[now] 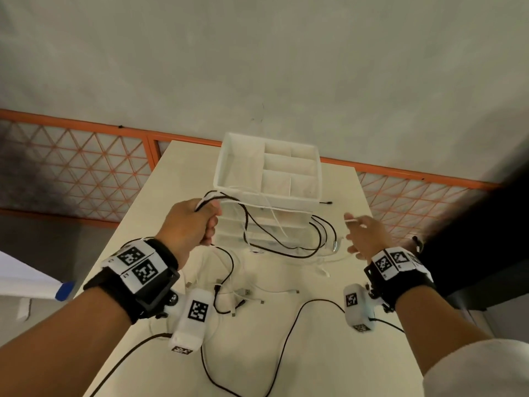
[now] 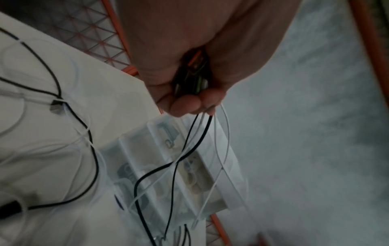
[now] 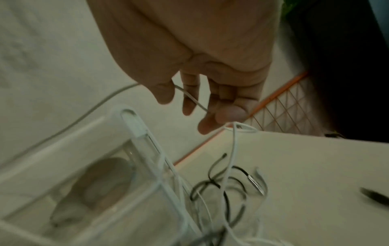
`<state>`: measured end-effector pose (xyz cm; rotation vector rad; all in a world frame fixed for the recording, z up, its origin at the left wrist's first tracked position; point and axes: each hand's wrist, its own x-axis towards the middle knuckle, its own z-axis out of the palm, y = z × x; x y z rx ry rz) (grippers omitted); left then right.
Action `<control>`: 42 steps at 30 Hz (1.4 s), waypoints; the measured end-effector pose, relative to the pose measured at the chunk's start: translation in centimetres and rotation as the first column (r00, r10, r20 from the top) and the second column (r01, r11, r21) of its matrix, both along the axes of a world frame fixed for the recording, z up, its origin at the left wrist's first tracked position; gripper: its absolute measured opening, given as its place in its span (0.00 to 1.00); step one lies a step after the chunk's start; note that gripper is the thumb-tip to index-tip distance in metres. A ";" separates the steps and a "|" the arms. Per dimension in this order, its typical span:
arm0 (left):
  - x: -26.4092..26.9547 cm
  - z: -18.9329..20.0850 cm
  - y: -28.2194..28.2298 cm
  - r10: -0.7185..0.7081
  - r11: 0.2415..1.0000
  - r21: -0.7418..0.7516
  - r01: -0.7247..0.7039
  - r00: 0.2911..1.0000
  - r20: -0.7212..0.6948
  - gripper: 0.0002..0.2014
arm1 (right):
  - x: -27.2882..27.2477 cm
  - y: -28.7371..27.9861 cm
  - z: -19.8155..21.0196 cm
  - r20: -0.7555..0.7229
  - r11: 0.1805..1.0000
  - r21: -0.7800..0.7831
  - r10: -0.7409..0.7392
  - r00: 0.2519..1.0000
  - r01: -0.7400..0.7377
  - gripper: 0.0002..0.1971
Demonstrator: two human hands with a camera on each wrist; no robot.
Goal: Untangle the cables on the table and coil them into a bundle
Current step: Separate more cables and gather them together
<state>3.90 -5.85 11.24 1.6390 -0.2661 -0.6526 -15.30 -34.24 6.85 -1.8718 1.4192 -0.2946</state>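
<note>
White and black cables (image 1: 274,239): tangle on table (image 1: 329,353), between both hands. Left hand (image 1: 189,224) fists gathered strands; right hand (image 1: 365,239), loosely spread, pinches white cable (image 3: 190,96) running left-right; right nearer loose pile.

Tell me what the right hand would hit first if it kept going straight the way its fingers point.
Probably the white cable hanging just past the right hand, then the tangle on the table; depth is unclear.
</note>
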 end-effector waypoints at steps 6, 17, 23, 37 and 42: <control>-1.4 -2.4 -0.2 -0.166 0.942 0.282 0.183 0.983 -0.084 0.18 | 1.7 1.0 7.2 0.415 0.955 -0.256 0.248 0.876 -0.149 0.15; -0.7 -0.3 0.3 0.028 0.996 0.090 -0.020 0.996 -0.090 0.17 | -0.8 0.2 1.8 -0.061 0.977 -0.051 0.202 0.977 -0.205 0.22; -2.1 0.5 -0.5 -0.111 0.994 0.013 0.112 0.991 -0.071 0.19 | 0.7 2.8 1.9 -0.003 0.919 0.083 0.388 0.922 -0.387 0.21; -1.2 1.4 -1.6 0.097 0.989 -0.094 -0.114 0.981 -0.168 0.08 | -2.4 4.6 -2.7 -0.503 0.932 -0.077 0.272 0.820 -0.356 0.26; -5.0 1.9 -3.9 -0.153 0.985 -0.087 0.148 0.987 -0.052 0.09 | 0.9 10.0 1.1 -0.538 0.730 -0.131 0.516 0.667 -0.671 0.22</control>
